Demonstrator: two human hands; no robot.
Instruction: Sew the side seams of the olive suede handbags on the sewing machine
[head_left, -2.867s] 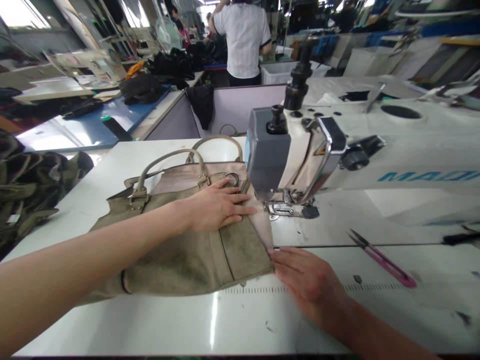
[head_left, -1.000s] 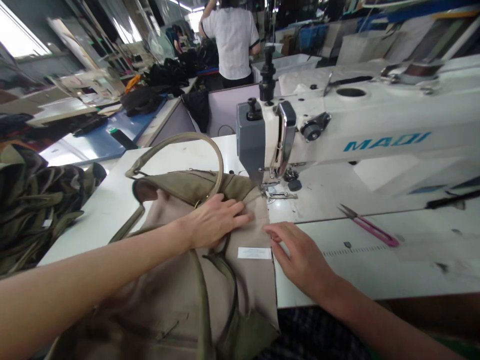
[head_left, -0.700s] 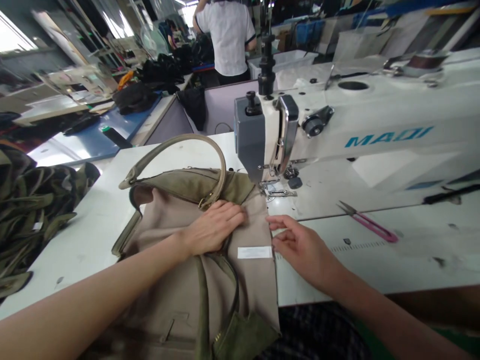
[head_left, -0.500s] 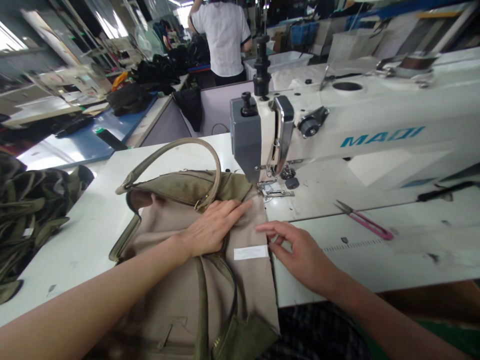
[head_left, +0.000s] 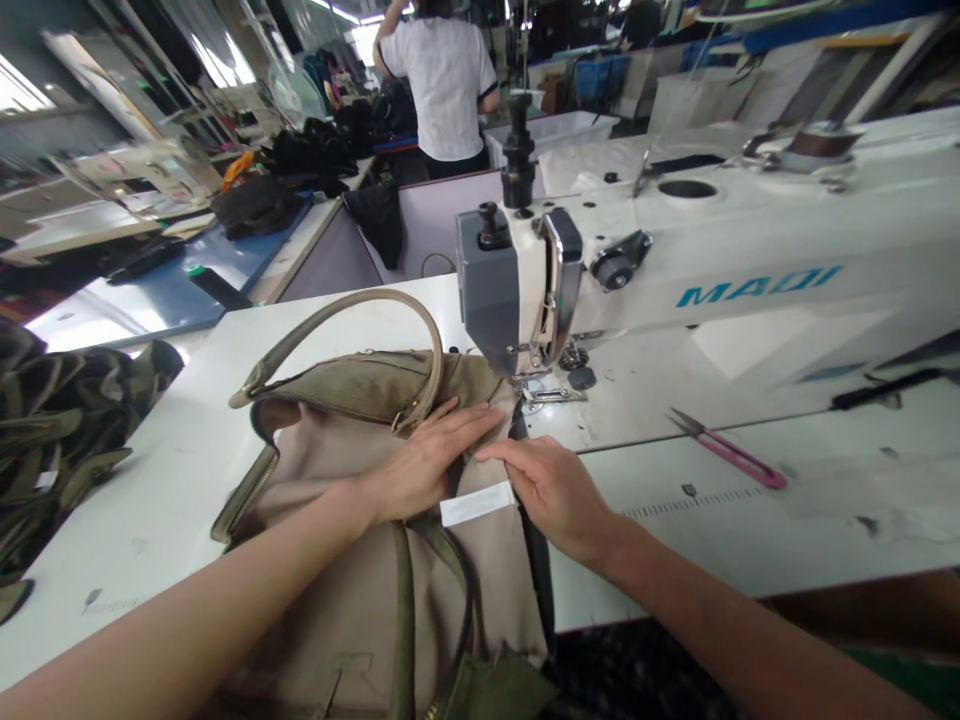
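Note:
An olive-green handbag (head_left: pixel 375 378) lies on the sewing table with its beige lining (head_left: pixel 330 590) facing up. My left hand (head_left: pixel 424 460) rests flat on the lining, fingers stretched toward the presser foot (head_left: pixel 551 394) of a white sewing machine (head_left: pixel 720 250). At the lining's right edge my right hand (head_left: pixel 551 490) is closed, pinching the fabric beside a white label (head_left: pixel 476 503). The fabric's far corner reaches the presser foot. One rounded handle (head_left: pixel 360 298) arches up behind my left hand; another handle (head_left: pixel 405 610) lies across the lining.
Pink-handled thread snips (head_left: pixel 739 455) lie on the table (head_left: pixel 675 540), right of my right hand. Olive bag pieces (head_left: pixel 75 430) are heaped at the left. A thread cone (head_left: pixel 217 287) lies by the far left edge. Farther back stands a person in a white shirt (head_left: pixel 442 85).
My right hand has moved left and closed on the lining's edge, drawing the edge and label leftward. My left hand stays flat in about the same place.

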